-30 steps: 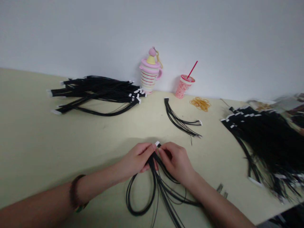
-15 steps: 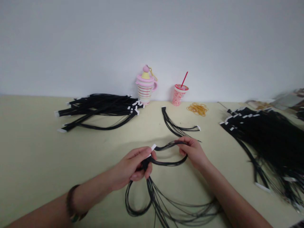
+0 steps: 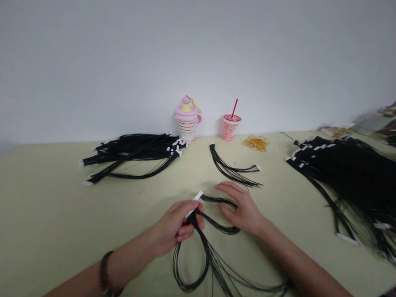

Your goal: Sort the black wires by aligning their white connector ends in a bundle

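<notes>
My left hand [image 3: 176, 225] is closed around a black wire harness [image 3: 202, 239], pinching it beside its white connectors [image 3: 198, 195] between thumb and fingers. Two strands run from the grip toward the right and form a loop. Another loop and several loose wires hang below, spreading toward my right forearm. My right hand [image 3: 244, 210] has thumb and fingers apart around the far end of the right-hand loop. Part of that loop is hidden behind the fingers.
A single harness [image 3: 224, 165] lies beyond my hands. Piles of black harnesses lie at the left [image 3: 133, 152] and right [image 3: 346, 173]. A pink striped cup [image 3: 187, 126], a red-lidded cup [image 3: 230, 128] and yellowish rubber bands [image 3: 255, 143] sit near the wall.
My right hand has gone from gripping the loop to spreading its fingers and has moved slightly left. My left hand keeps hold of the harness. The view has shifted slightly.
</notes>
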Tool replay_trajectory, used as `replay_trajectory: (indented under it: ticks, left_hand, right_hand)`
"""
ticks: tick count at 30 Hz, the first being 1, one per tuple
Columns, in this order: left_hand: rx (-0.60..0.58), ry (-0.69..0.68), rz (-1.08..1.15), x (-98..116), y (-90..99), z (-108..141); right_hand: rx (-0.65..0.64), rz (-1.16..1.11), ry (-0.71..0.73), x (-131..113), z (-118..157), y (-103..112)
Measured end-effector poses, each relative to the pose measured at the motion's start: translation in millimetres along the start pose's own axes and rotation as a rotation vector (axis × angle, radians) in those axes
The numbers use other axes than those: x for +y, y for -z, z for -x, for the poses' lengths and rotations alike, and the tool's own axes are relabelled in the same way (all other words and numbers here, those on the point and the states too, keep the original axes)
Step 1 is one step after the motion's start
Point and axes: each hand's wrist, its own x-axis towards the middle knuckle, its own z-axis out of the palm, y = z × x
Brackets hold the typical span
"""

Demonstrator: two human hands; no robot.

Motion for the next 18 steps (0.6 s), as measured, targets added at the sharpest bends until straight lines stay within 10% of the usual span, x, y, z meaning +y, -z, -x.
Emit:
replay_trajectory:
  ticks: [4,11,18]
  left_hand:
    - [-0.054,0.038,-0.062,-7,-5.4,1]
    - [-0.148,0.194,0.064,-5,-5.2,0]
    - [-0.120,0.274,0.170,-5,-7.1,2]
  right_hand:
    - [-0.070,-0.195,-0.019,-19,2,-14]
    - [0.023,-0.629,-0.639,-6,0,-25]
    - [-0.053,-0.978,-0.806,-12,2,-30]
